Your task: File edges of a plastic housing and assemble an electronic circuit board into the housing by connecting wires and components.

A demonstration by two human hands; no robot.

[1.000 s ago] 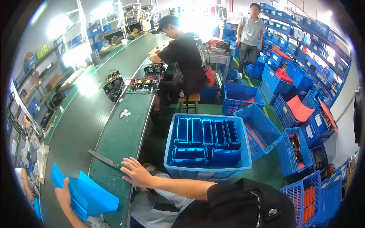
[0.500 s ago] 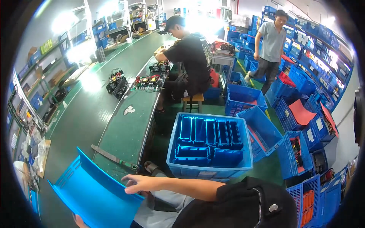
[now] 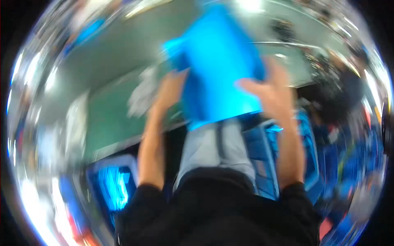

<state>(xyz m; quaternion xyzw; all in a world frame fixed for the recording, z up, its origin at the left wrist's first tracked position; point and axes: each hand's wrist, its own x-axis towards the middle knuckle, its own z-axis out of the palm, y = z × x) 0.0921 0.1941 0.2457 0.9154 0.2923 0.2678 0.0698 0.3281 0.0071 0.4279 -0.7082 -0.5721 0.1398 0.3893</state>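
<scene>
A bright blue, trough-shaped panel point(image 3: 217, 65) is held up in front of me, over my knees and the green bench's near edge. My left hand point(image 3: 173, 87) grips its left side. At the right side my right hand point(image 3: 269, 88) is closed around the edge, with the thumb lying over the blue face. Motion blur smears the fingers and the panel's outline. The panel's underside is hidden.
A whitish crumpled thing point(image 3: 141, 94) lies on the green bench point(image 3: 111, 110). A crate with shiny blue parts point(image 3: 111, 184) stands at lower left, and a blue crate point(image 3: 264, 158) sits right of my legs. A blurred co-worker point(image 3: 340, 90) is at the far right.
My view has swung left, so the co-worker now appears at the far right. The blue panel has moved from lower left to upright before me, with both hands at its sides.
</scene>
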